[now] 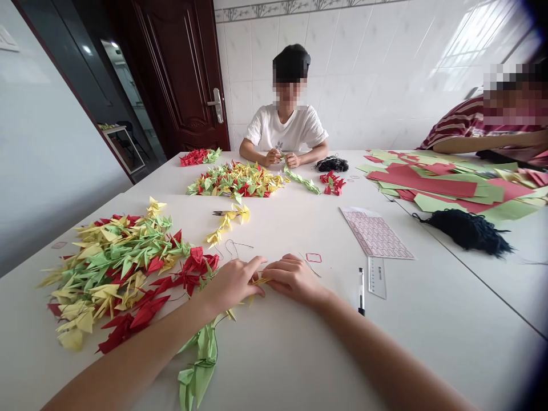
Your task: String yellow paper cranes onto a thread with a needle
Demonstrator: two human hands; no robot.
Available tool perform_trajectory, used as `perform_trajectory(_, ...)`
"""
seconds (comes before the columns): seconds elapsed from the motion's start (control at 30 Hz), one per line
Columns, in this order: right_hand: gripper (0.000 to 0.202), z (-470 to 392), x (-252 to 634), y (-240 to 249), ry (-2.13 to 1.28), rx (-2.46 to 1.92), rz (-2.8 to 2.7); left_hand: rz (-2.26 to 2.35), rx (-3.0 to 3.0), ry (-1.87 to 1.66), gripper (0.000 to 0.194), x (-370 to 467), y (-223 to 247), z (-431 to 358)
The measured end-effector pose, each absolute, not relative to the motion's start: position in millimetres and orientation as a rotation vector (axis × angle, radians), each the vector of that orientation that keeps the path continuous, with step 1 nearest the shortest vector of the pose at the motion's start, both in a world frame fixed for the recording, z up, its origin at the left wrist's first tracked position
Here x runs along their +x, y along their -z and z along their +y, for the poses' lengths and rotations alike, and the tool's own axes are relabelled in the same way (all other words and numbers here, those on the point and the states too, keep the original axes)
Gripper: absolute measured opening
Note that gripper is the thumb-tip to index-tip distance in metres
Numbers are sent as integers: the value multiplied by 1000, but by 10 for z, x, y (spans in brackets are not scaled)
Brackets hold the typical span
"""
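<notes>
My left hand (235, 282) and my right hand (293, 277) meet over the table, fingers closed around a small yellow folded paper crane (259, 281). Most of the crane is hidden behind the fingers. A string of green paper cranes (201, 359) lies below my left wrist, with dark thread along it. Red paper cranes (194, 268) sit just left of my left hand. Beyond my hands are a few yellow paper cranes (226, 222), loose dark thread (233, 246) and a small red-bordered label (313, 258).
A large pile of paper cranes (115, 268) covers the left side. To the right lie a pen (362, 291), a ruler (377, 279), a label sheet (377, 233), black yarn (464, 231) and paper strips (428, 180). A person (286, 131) sits opposite, another at far right.
</notes>
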State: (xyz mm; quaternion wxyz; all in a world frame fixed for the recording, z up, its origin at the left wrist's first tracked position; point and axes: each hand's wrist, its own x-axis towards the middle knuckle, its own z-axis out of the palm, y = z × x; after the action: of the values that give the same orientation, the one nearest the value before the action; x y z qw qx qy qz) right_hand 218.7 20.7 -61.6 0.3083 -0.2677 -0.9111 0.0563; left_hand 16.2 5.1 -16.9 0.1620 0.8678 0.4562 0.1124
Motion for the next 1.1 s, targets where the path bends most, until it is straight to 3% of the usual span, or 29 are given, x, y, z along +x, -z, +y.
perform_trajectory(0.2,13,249,2215,674,-134,-811,-2321,1435,2492,-405,40,139,158,103)
perform_trajectory(0.37,11,261,2219,682,-150,-858,-2281,1421,2478,-475,13,131,149,135)
perform_trajectory(1.1,14,280,2237,663,-123,-849,-2320,1493,2588,-388,26,80,128,146)
